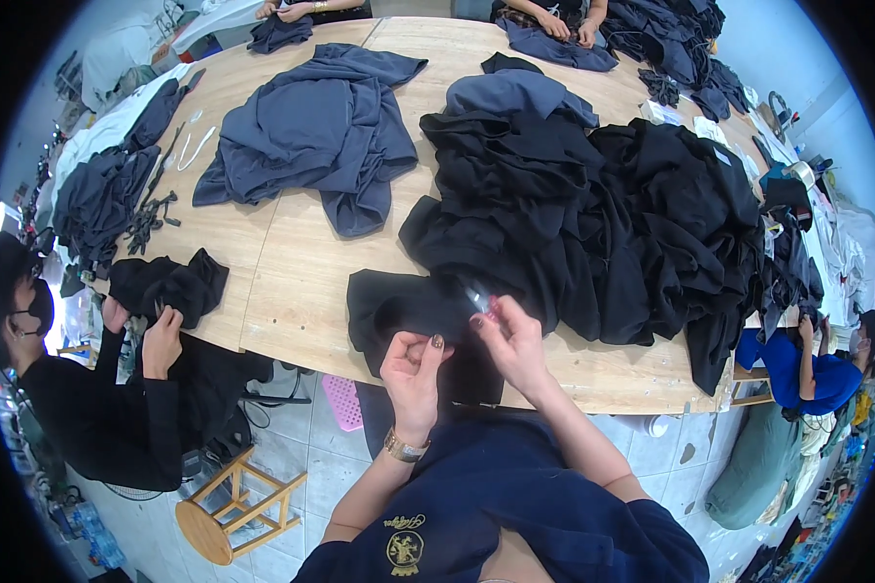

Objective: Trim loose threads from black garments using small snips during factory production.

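Head view, right hand (513,346) holding pink-handled tool (493,309), black cloth (394,306) beneath

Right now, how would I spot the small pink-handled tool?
On the wooden table, find the black fabric pile. At its near edge, the wearer's right hand holds the small tool; its pink handle and pale tip stand out against the black.

This is a garment workshop: heaps of dark cloth (515,185) cover much of a broad wooden tabletop (277,257), and co-workers (97,413) around it handle similar pieces.
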Motion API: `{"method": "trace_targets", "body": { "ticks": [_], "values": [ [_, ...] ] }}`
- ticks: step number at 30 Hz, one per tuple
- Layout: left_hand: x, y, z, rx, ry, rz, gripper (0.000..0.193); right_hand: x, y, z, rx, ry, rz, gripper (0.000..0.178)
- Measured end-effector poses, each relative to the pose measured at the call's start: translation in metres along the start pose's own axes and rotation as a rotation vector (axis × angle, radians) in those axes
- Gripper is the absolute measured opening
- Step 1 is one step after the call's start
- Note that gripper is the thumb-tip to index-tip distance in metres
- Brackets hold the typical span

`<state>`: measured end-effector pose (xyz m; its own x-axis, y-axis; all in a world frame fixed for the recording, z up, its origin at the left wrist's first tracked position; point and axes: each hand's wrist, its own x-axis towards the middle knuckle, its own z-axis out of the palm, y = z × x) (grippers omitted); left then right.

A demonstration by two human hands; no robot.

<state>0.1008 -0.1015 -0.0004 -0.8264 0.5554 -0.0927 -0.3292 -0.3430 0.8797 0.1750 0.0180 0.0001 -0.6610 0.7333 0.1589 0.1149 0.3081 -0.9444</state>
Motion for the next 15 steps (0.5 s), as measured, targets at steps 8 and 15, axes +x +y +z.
{"method": "trace_targets", "body": {
  "ticks": [8, 15],
  "values": [
    [0.000, 0.002, -0.004, -0.096, -0.050, -0.084, 0.005, 0.024, -0.009, 0.013, 0.138, -0.060, -0.003, 0.024],
    [0.009, 0.006, -0.013, -0.420, -0.051, -0.332, 0.004, 0.022, 0.009, 0.012, 0.288, 0.025, 0.086, 0.019]
  ]
}}
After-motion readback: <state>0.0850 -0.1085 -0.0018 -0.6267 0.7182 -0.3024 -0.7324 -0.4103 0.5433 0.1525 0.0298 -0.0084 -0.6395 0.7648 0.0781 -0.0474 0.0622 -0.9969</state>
